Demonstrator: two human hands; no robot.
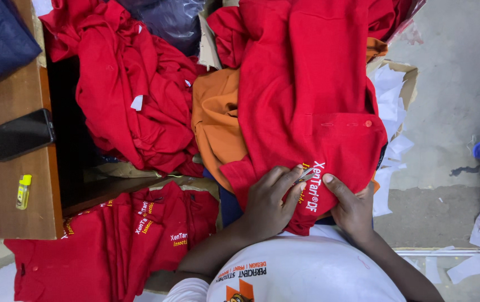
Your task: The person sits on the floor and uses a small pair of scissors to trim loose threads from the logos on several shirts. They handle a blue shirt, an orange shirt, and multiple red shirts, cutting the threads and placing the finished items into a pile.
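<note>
Red shirt [307, 112] lies across the lap, embroidered patch pulled taut between both hands. Left hand [268, 204] pinches small metal snips [306, 175] at the lettering; right hand [351, 207] grips the cloth edge. Best keep fabric flat, tips shallow, cut only threads. Orange cloth [214, 120] beneath, folded shirts [128, 240] left.

One black phone [22, 133], one yellow lighter [23, 191], one orange garment [217, 120].
</note>
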